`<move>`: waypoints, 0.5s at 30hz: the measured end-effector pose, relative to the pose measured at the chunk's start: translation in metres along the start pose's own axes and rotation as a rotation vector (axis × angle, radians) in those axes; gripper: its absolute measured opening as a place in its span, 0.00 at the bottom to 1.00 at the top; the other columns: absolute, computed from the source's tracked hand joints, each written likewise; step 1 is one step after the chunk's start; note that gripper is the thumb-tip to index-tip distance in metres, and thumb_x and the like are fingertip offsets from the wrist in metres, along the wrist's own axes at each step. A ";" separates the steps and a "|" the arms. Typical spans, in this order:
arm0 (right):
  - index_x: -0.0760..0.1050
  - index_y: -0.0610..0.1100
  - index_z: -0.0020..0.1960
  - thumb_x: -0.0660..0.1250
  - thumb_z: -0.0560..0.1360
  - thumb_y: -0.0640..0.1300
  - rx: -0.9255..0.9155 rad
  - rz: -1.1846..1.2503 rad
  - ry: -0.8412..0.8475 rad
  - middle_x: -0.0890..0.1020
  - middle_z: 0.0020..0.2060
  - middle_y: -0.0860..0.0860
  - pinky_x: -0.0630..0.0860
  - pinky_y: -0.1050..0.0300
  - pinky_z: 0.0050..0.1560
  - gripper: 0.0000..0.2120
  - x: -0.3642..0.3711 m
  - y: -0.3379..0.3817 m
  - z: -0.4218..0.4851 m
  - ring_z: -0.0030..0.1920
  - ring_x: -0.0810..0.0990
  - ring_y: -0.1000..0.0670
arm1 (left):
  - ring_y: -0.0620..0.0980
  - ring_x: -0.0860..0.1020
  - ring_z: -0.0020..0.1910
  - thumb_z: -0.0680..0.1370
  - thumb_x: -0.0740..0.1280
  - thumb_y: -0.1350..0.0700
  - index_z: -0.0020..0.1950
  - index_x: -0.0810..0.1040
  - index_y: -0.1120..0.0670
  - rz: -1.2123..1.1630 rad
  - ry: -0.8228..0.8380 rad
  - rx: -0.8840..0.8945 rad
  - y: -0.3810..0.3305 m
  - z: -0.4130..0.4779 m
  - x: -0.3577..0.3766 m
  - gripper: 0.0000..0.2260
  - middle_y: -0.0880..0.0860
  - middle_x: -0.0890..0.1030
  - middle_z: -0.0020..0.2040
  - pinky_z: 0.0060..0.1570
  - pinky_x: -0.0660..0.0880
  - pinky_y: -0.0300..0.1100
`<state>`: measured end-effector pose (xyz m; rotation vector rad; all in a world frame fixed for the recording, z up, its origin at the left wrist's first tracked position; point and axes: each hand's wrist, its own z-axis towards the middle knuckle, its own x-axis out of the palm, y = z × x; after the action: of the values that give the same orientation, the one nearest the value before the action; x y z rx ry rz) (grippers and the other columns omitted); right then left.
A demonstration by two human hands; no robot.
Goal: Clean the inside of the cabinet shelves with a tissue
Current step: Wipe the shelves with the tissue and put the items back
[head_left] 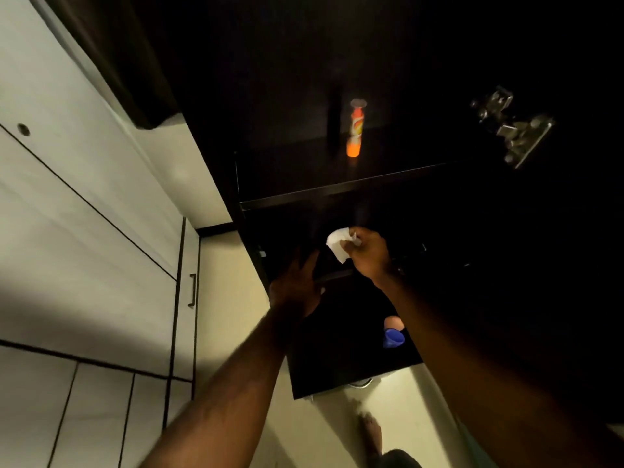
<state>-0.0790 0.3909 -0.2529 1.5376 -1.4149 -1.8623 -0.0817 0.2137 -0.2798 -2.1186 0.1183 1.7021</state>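
Note:
A dark open cabinet (337, 192) fills the middle and right of the head view, its shelves nearly black. My right hand (366, 253) reaches into the middle shelf and grips a crumpled white tissue (337, 243), which sticks out to the left of my fingers. My left hand (297, 285) lies flat with straight fingers against the front edge of that shelf, just below and left of the tissue. The shelf surface under the tissue is too dark to make out.
An orange and white bottle (356, 130) stands on the upper shelf. A blue and pale container (393, 334) sits on the lower shelf. A metal door hinge (513, 130) shows at upper right. White cupboard doors (84, 231) line the left. A bare foot (371, 434) is below.

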 end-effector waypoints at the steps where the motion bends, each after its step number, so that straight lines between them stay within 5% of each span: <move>1: 0.81 0.43 0.58 0.73 0.75 0.43 -0.015 -0.038 0.011 0.84 0.55 0.45 0.76 0.58 0.56 0.13 0.003 0.000 0.001 0.57 0.82 0.44 | 0.60 0.53 0.79 0.75 0.71 0.45 0.79 0.48 0.39 0.022 -0.056 0.021 0.006 -0.002 0.009 0.41 0.54 0.46 0.81 0.65 0.72 0.55; 5: 0.81 0.47 0.51 0.71 0.74 0.48 -0.068 -0.090 -0.023 0.85 0.47 0.46 0.82 0.45 0.49 0.08 0.012 -0.013 0.015 0.49 0.84 0.43 | 0.65 0.54 0.78 0.74 0.71 0.45 0.79 0.56 0.40 0.077 -0.281 0.044 0.014 0.003 0.038 0.37 0.64 0.50 0.80 0.64 0.73 0.56; 10: 0.79 0.47 0.54 0.67 0.76 0.51 -0.258 -0.281 -0.207 0.84 0.46 0.48 0.71 0.60 0.41 0.11 0.027 -0.031 0.013 0.47 0.82 0.45 | 0.67 0.70 0.70 0.71 0.71 0.46 0.74 0.71 0.49 0.286 -0.600 0.093 0.022 0.019 0.070 0.31 0.68 0.70 0.71 0.67 0.69 0.58; 15: 0.78 0.49 0.55 0.68 0.74 0.60 -0.440 -0.410 -0.335 0.83 0.48 0.50 0.69 0.59 0.40 0.17 0.040 -0.035 0.012 0.49 0.82 0.45 | 0.60 0.68 0.74 0.76 0.67 0.48 0.77 0.65 0.49 0.345 -0.691 0.020 0.019 0.019 0.066 0.31 0.61 0.68 0.75 0.69 0.68 0.52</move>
<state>-0.0927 0.3809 -0.3047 1.4061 -0.7449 -2.5603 -0.0885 0.2163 -0.3509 -1.4377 0.3019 2.5184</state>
